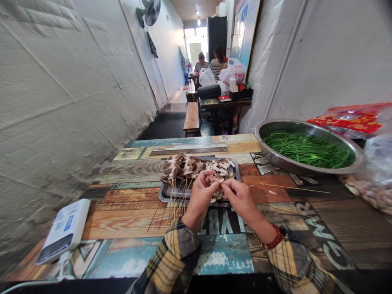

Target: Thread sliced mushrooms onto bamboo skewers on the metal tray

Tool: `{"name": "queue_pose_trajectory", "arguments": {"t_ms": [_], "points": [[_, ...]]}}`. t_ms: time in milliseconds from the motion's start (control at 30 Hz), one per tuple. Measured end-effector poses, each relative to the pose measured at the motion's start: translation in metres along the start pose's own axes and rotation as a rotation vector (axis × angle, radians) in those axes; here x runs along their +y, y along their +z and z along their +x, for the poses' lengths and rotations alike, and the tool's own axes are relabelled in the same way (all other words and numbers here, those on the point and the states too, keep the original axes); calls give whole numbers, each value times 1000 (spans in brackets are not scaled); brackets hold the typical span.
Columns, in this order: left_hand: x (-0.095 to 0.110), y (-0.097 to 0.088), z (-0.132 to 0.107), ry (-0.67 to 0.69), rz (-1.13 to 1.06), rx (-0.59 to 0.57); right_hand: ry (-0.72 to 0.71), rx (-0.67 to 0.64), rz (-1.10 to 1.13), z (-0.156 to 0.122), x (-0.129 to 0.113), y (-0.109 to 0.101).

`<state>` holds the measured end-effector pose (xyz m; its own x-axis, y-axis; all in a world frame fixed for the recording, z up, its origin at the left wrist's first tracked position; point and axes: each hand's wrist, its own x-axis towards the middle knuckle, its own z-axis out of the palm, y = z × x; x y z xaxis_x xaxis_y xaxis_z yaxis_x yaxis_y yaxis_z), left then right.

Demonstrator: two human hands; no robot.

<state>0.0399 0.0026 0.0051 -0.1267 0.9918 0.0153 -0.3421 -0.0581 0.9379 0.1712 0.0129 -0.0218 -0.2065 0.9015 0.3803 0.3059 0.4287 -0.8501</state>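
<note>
My left hand (199,197) and my right hand (241,199) meet over a metal tray (163,197), fingertips pinched together. Between them is a small pale piece of oyster mushroom (221,180), mostly covered by the fingers. Grey-brown mushrooms on skewers (180,165) are heaped on the tray's left side. Their thin bamboo sticks (173,197) point toward me over the near rim. Loose torn mushroom pieces (219,165) lie on the tray's right side, partly behind my hands.
Right of the tray, a single bamboo skewer (298,188) lies on the patterned table (122,216). Beyond it stands a steel basin (277,164) of green chives (306,149), beside plastic bags (378,157). A white device (65,228) sits at the left edge. Two people sit far back.
</note>
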Motion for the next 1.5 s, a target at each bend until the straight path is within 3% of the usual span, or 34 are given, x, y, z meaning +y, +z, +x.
{"name": "queue_pose_trajectory", "arguments": {"t_ms": [267,433,700,867,1067,1200,1333,1500], "points": [[-3,-7,4,-106,74,-96,98,-37,138,1,-3,-1],[1,-11,7,-79,91,-13,133,-89,144,2,-12,-5],[2,-5,4,-82,76,9,-43,32,-59,-1,-19,-6],[2,0,0,-62,162,-46,-15,52,-46,1,-16,-5],[8,-15,8,151,487,37,135,193,232,8,-6,-16],[2,-21,12,361,912,-63,235,265,436,13,1,-20],[-3,-18,9,435,1216,-147,231,241,448,14,1,-19],[-8,-18,10,479,1297,-169,218,224,417,15,-1,-17]]}}
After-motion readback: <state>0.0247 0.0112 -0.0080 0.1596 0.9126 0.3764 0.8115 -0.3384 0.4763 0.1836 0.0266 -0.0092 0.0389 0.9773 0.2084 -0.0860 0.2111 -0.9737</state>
